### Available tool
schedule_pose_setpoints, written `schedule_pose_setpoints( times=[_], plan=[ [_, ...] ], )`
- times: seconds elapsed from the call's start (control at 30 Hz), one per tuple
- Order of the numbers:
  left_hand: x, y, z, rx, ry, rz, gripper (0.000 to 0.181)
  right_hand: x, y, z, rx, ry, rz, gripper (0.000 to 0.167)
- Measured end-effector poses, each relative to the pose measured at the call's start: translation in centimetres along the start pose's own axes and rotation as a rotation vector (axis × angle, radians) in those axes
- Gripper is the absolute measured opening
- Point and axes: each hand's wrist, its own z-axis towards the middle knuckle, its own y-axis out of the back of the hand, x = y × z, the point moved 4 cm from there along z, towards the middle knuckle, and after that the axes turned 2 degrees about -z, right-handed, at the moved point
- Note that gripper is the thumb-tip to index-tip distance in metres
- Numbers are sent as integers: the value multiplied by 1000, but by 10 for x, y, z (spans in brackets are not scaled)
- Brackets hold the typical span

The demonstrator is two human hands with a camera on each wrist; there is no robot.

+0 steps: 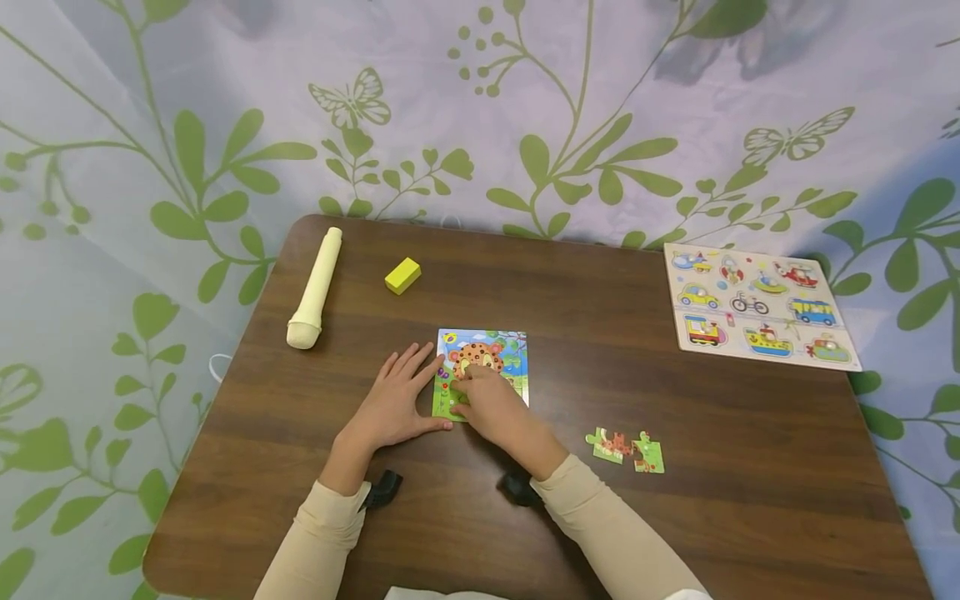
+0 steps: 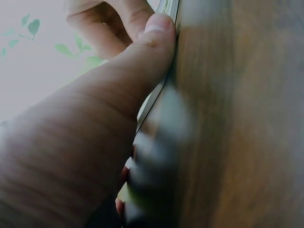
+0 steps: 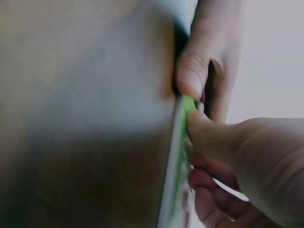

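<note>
A square jigsaw puzzle with a spotted cartoon animal lies flat in its board on the table. My left hand rests at its left side, fingers spread and fairly straight, the thumb along the lower left corner. Over the lower middle of the puzzle, my right hand has its thumb and fingers bent down, pinching a puzzle piece at the surface; the hand mostly hides that piece. In the right wrist view the right thumb touches the green edge of the puzzle. Two loose puzzle pieces lie to the right.
A cream microphone-shaped object lies at the table's far left, with a yellow block right of it. At the back right is a wooden vehicle puzzle board. A leaf-patterned cloth hangs behind the brown table.
</note>
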Motion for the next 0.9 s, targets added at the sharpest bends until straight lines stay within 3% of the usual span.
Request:
schedule_pose_setpoints(
  times=[0.13,0.27,0.47,0.6,0.73,0.9],
  plan=[
    [0,1,-3,-8,7,3,110,8,-5,-2,-31,-10,-2,19],
    [0,1,-4,-10,1,-2,110,10,-9,-4,-72,-50,3,21],
    [0,1,-6,-41,-18,10,109,5,-9,-4,-55,-72,62,33],
    [-1,2,-4,-45,-23,16,109,-13,-7,-12,-49,-78,131,48],
    [-2,0,-1,-5,-6,10,109,-51,5,-45,-42,-93,195,57],
    [2,-2,-1,23,9,12,110,-104,22,-117,-10,-186,200,66]
  ],
)
